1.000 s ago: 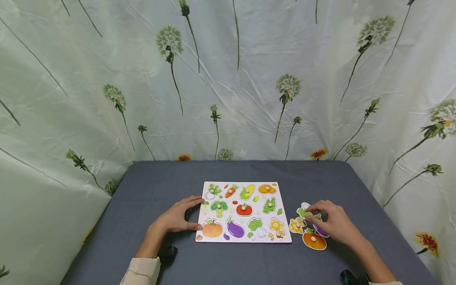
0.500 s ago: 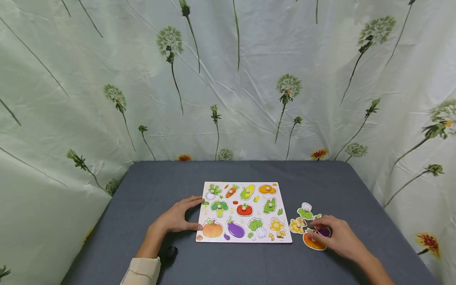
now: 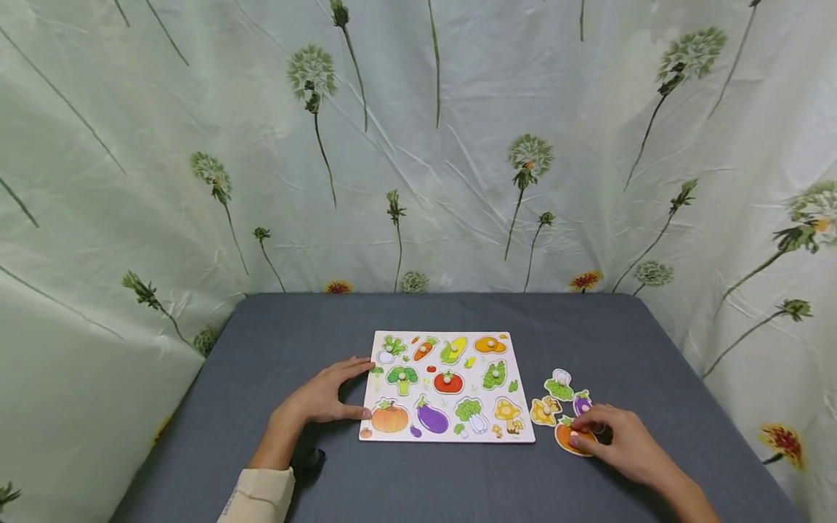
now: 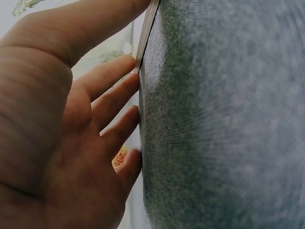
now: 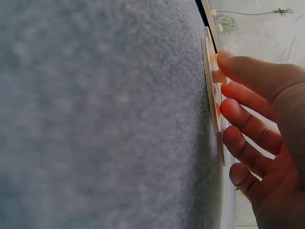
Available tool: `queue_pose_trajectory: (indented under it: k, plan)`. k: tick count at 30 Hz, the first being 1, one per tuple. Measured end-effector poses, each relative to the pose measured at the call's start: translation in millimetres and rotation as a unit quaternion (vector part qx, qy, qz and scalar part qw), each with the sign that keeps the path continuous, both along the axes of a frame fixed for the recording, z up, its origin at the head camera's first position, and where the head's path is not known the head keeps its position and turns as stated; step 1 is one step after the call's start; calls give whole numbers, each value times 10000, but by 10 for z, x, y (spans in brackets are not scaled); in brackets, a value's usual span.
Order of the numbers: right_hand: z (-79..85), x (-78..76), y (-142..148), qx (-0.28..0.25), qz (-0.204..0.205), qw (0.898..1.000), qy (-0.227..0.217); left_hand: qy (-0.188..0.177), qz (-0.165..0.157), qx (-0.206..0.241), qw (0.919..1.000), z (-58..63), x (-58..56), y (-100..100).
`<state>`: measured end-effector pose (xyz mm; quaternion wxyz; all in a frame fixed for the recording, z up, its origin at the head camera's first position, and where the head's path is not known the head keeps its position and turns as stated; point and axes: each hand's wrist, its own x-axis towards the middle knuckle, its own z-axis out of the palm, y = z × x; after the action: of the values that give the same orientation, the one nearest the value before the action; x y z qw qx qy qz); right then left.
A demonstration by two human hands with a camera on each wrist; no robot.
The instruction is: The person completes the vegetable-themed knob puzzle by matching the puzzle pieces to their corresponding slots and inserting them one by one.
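A white wooden vegetable puzzle board (image 3: 418,396) lies flat on the table with knobbed pieces on its upper rows. At its left edge rests my left hand (image 3: 323,396), thumb and fingers spread and fairly straight against the side. Right of the board, my right hand (image 3: 621,439) pinches the knob of an orange pumpkin puzzle piece (image 3: 567,438) between thumb and index finger; in the right wrist view this piece (image 5: 209,81) lies low over the cloth. Close by are a yellow mushroom piece (image 3: 545,412), a leafy green-and-white piece (image 3: 559,386) and a purple eggplant piece (image 3: 581,402), partly covered by my fingers.
A dark grey cloth covers the table (image 3: 431,479). Behind and beside it hangs a pale curtain (image 3: 451,181) printed with dandelions. A black strap (image 3: 309,465) shows under my left wrist.
My right hand has come from the leafy piece toward me to the pumpkin piece. The eggplant piece has shifted and turned slightly away from the pumpkin. My left hand has stayed put.
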<state>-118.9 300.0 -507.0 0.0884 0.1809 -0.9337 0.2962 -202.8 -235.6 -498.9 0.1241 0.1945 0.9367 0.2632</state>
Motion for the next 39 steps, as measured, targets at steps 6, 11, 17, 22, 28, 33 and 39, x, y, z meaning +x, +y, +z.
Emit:
queue_pose_trajectory:
  k: [6,11,17,22,28,33,39]
  plan:
    - [-37,38,27,-134,29,9995,284,72,-121,47,9999,3,-8,-11]
    - [-34,63,34,-80,-36,9996,284,48,-175,-34,9998,2,-12,-16]
    - [17,90,15,-16,-127,9997,219,51,-318,-11,9995,11,-2,-25]
    - [86,61,-24,-123,-91,9987,492,0,-354,8,9994,34,15,-27]
    - [206,-47,-113,-182,-111,9980,590,-19,-361,-43,9993,50,11,-43]
    - [327,-167,-245,-175,-98,9977,644,-69,-327,-84,9994,59,4,-35]
    - [429,-255,-453,-196,-76,9989,419,-84,-316,-80,9994,40,-4,-24]
